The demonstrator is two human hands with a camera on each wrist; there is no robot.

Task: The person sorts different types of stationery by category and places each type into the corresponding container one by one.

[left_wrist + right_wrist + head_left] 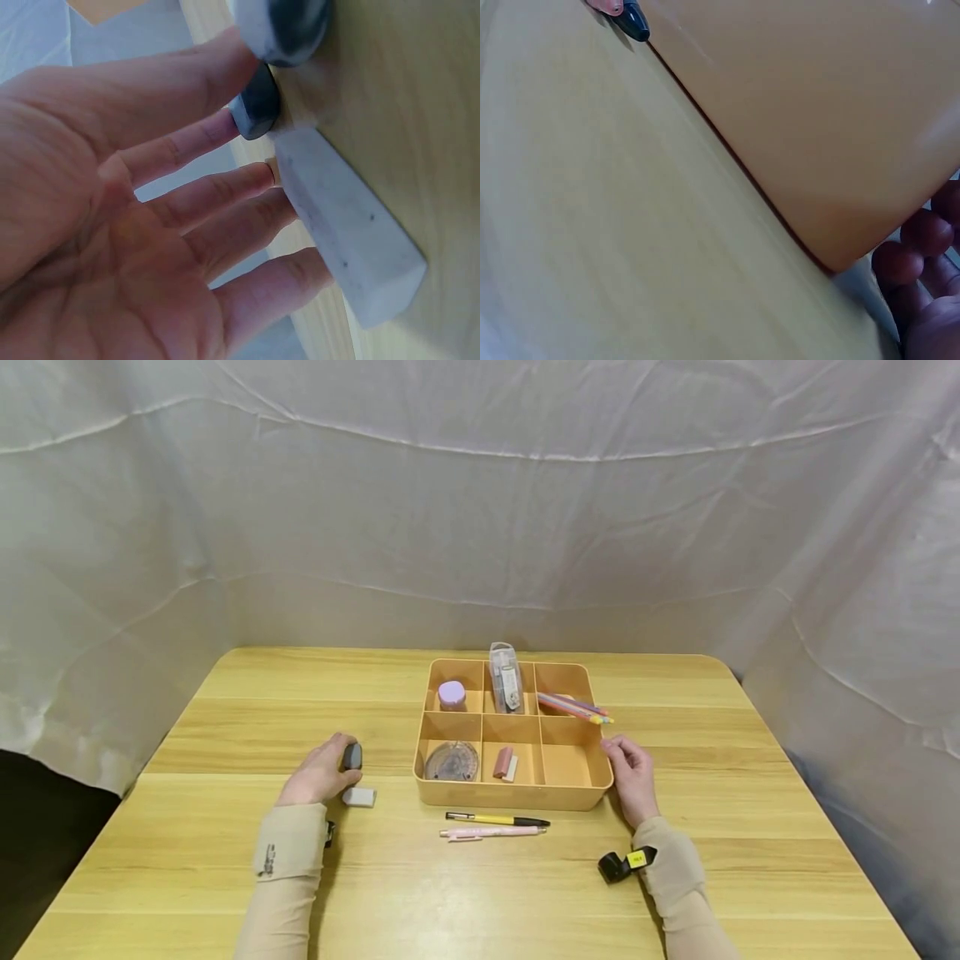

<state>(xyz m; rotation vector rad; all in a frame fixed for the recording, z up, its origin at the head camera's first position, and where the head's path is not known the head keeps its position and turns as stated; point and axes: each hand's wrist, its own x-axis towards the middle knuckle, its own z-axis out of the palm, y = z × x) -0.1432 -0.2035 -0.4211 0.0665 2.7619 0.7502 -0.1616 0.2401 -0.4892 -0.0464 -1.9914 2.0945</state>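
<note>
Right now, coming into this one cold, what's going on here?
A person's left hand has thumb and fingers around a small, dark grey, rounded block, near a small whitish rectangular block on the pale wooden table. The right hand touches the right side of an orange six-compartment tray. A yellow-and-black pen and a pale pink pen lie in front of the tray.

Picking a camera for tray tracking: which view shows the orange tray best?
Head: the orange tray shows nearly whole, with all six compartments. Right wrist sees only part of its outside, close up; left wrist, just a top-left corner, probably the tray's.
</note>
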